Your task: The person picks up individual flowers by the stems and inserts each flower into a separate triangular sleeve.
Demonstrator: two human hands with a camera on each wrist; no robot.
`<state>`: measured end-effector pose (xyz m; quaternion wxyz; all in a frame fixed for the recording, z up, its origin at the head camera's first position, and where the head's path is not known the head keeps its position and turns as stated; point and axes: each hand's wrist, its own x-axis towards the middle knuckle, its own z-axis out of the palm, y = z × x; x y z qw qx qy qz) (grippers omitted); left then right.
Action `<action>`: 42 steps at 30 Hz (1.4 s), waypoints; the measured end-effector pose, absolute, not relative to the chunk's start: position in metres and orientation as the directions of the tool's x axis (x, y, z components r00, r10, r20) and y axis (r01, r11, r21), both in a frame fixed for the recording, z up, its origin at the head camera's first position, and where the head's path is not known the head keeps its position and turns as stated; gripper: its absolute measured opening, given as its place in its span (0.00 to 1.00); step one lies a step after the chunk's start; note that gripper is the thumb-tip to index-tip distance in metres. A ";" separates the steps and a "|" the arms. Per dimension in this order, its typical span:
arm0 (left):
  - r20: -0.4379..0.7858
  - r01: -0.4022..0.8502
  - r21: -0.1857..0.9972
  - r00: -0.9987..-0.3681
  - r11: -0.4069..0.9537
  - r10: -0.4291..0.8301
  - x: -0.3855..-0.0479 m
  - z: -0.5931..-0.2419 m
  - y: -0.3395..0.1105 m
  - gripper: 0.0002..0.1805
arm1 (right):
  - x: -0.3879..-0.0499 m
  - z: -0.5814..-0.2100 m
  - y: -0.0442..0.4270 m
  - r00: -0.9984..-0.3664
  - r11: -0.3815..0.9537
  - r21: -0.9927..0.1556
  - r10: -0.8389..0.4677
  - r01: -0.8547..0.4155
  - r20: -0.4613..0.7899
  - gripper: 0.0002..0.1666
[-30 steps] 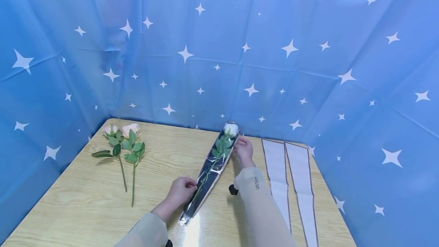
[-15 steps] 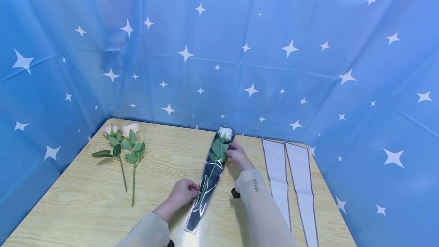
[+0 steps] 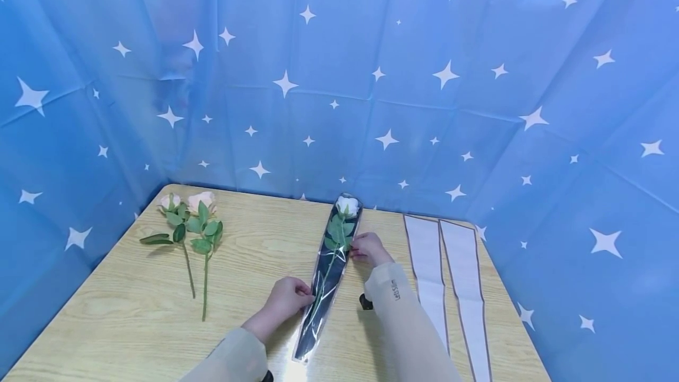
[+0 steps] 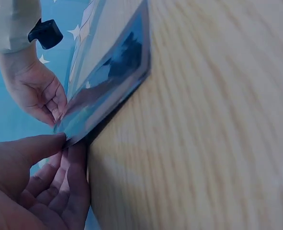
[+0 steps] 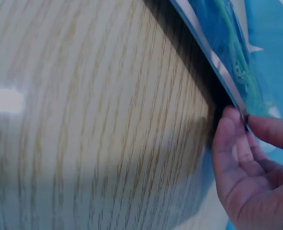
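Observation:
A white rose (image 3: pixel 347 207) with green leaves lies in a long dark sleeve with a clear front (image 3: pixel 331 270), which narrows toward the near end. The left hand (image 3: pixel 286 298) pinches the sleeve's left edge at its lower half. On the opposite edge, higher up by the leaves, the right hand (image 3: pixel 369 248) pinches between thumb and fingers. The left wrist view shows the left thumb and fingers (image 4: pixel 76 177) on the rim of the sleeve (image 4: pixel 103 81). In the right wrist view the sleeve's edge (image 5: pixel 218 62) is raised off the table, held by the right hand (image 5: pixel 256 177).
Two pale pink roses (image 3: pixel 201 200) with stems lie at the table's left. Two long, pale, dark-edged sleeves (image 3: pixel 424 246) lie side by side at the right. A blue curtain with white stars (image 3: pixel 339 75) stands behind the wooden table (image 3: pixel 132 323).
The sleeve with the white rose has turned more upright in view and its near end has shifted right. The right hand has slid down its right edge; the left hand has moved slightly right with it.

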<state>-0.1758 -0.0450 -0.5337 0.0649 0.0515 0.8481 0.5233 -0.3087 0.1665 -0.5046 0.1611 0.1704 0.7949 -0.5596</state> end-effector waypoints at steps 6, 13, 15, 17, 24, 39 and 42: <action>-0.059 0.001 0.874 -0.992 0.487 0.108 -0.176 -0.529 -0.049 0.04 | -0.306 -0.505 0.165 -0.898 0.303 -0.848 0.087 0.436 -0.431 0.14; 0.010 0.049 0.867 -0.997 0.496 0.081 -0.176 -0.527 -0.056 0.02 | -0.305 -0.506 0.164 -0.902 0.297 -0.854 0.081 0.428 -0.424 0.14; 0.025 0.060 0.866 -0.997 0.496 0.078 -0.177 -0.528 -0.058 0.02 | -0.305 -0.506 0.165 -0.901 0.293 -0.854 0.080 0.430 -0.426 0.14; 0.027 0.059 0.862 -0.997 0.504 0.071 -0.179 -0.529 -0.059 0.02 | -0.306 -0.507 0.165 -0.900 0.285 -0.856 0.078 0.432 -0.429 0.14; -0.057 -0.027 0.832 -0.998 0.554 0.037 -0.185 -0.528 -0.060 0.04 | -0.305 -0.509 0.167 -0.902 0.275 -0.862 0.056 0.426 -0.428 0.15; -0.046 -0.035 0.852 -0.999 0.523 0.008 -0.186 -0.521 -0.091 0.12 | -0.288 -0.496 0.207 -0.923 0.329 -0.870 0.013 0.367 -0.385 0.15; -0.048 -0.052 0.847 -0.999 0.528 -0.021 -0.184 -0.515 -0.112 0.14 | -0.278 -0.489 0.219 -0.928 0.416 -0.843 0.006 0.340 -0.371 0.14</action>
